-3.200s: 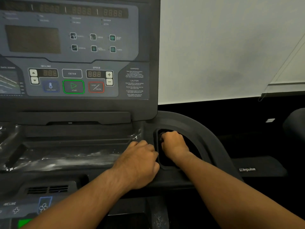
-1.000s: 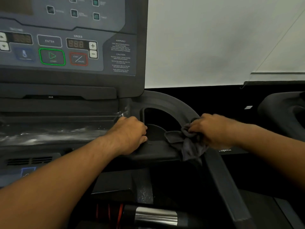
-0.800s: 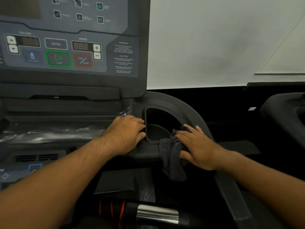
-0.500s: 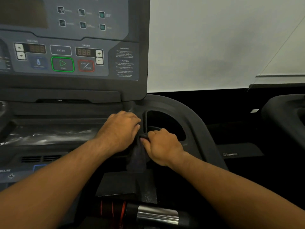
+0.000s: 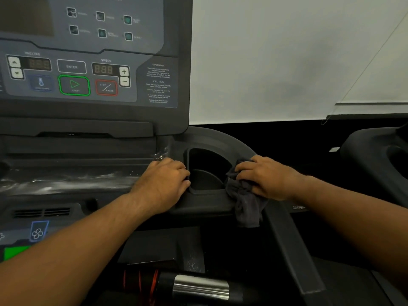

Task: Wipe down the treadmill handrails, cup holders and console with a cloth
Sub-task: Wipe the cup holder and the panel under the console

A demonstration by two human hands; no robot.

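Note:
The treadmill console fills the upper left, its buttons and displays unlit. To its right a dark cup holder is sunk into the curved arm. My left hand rests on the ledge beside it, fingers curled over the holder's left rim. My right hand bunches a dark grey cloth against the holder's right rim, where the right handrail starts. The cloth's loose end hangs down over the arm's front edge.
Crinkled plastic film covers the tray below the console. A chrome and black grip bar lies low in the middle. A second machine's arm stands at the far right, with a pale wall behind.
My right hand has carried the cloth from the cup holder's front left rim, next to my left hand, across to its right rim. The left hand has stayed put.

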